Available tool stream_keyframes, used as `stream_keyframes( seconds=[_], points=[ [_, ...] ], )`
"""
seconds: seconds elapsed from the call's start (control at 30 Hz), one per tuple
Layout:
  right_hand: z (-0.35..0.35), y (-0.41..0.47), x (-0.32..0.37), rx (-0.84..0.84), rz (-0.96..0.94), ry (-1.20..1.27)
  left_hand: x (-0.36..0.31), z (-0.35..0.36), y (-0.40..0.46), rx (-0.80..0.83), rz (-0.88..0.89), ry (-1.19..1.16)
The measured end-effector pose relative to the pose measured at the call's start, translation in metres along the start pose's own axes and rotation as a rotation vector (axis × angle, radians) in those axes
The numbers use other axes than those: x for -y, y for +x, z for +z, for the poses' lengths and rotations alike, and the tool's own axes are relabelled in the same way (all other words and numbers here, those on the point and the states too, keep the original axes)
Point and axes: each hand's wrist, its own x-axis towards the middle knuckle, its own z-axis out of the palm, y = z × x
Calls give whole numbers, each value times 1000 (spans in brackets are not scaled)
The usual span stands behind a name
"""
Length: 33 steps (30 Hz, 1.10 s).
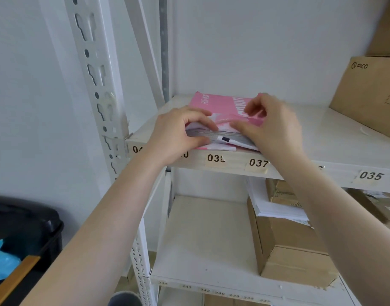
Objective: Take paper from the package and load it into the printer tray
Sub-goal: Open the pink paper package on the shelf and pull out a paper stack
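A pink paper package (220, 106) lies flat on the white shelf (322, 129), its near end torn open so the white paper stack (214, 136) shows. My left hand (178, 131) pinches the left corner of the stack, thumb under and fingers on top. My right hand (271, 122) rests on the right side of the open end, fingers curled over the pink wrapper and the sheets. No printer is in view.
Brown cardboard boxes (372, 93) stand at the shelf's right end. On the lower shelf (200, 239) sits a box (289, 246) with loose white sheets on top. A slotted white upright (101, 89) stands left, and a black bin (26, 237) is at lower left.
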Motion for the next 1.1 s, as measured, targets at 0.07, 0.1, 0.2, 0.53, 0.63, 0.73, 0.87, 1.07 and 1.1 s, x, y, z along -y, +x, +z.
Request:
stream_keyframes(
  seconds=[0.07,0.1,0.2,0.53,0.63,0.73,0.87,1.07,1.1],
  points=[
    [-1,-9,3,-41,-145,-146,1,-1,-1,-13,-8,-17],
    [-2,-12,3,-10,-154,-178,1,-2,-2,-19,-16,-23],
    [-4,-14,0,103,-64,-190,1,-2,-3,-23,-35,-17],
    [-3,-15,-1,139,4,-113,-17,7,14,57,185,220],
    [-7,-18,1,58,-52,-272,-15,8,21,25,237,250],
    [-10,-20,4,17,-98,-358,-13,8,25,20,192,145],
    [-11,-19,1,111,7,-238,-8,8,23,100,89,-73],
    [-6,-19,-5,88,73,-116,-6,9,20,11,75,-113],
    [-5,-19,-5,96,61,-133,-7,10,19,-22,98,-77]
  ],
)
